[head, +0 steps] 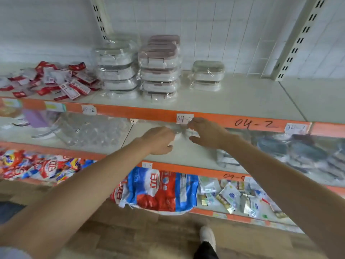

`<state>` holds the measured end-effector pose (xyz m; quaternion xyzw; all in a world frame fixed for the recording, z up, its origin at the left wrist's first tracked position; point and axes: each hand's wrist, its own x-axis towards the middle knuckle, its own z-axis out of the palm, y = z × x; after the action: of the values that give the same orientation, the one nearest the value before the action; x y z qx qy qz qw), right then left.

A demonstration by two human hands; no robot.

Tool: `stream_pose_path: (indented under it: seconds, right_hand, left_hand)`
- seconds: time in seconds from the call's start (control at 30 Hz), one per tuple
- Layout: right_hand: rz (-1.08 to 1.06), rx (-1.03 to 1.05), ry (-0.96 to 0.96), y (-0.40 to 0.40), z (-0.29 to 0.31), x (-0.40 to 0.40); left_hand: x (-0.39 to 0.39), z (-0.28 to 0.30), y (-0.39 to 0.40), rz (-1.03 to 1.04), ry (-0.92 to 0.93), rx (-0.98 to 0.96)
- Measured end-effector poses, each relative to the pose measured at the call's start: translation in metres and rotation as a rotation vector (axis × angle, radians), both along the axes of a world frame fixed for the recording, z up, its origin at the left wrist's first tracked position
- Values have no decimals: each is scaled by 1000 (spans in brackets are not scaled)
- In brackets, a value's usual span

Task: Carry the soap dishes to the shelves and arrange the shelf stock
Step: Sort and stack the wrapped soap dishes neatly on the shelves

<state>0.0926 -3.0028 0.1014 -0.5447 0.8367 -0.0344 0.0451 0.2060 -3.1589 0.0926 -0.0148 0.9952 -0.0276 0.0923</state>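
Both hands reach under the orange edge of the upper shelf point(242, 98) into the middle shelf point(186, 152). The left hand point(158, 140) and right hand point(207, 132) each pinch a blurred clear wrapper point(182, 130) between them. Farther back, wrapped soap dishes point(158, 70) stand in three stacks, long axes across the shelf, with bare shelf room to their right.

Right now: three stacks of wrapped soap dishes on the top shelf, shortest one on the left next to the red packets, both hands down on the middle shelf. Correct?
One error: the shortest stack is on the right, apart from the others. The stack beside the red packets is a tall grey-lidded one, with the pink-lidded stack in the middle. The head view shows this. Left hand and right hand are at the middle shelf, as said.
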Motion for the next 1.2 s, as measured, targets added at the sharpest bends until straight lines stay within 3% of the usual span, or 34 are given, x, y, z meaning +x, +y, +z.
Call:
stream_pose_path:
  seconds: [0.17,0.37,0.6,0.83,1.2]
  right_hand:
    - [-19,139,-47,-6,-43,28]
    - [-110,185,-24,-33,-128,-2]
    - [-177,25,102,-74,-223,-67]
    - [-256,-103,229,-94,-230,-146]
    - [-412,25,158,-106,-219,-224]
  left_hand:
    - [10,-43,-21,76,-51,87]
    - [-29,-113,-49,142,-15,170]
    - [-111,-231,-97,249,98,240]
    - [-181,-291,-131,308,234,326]
    - [-247,-319,-157,310,83,278]
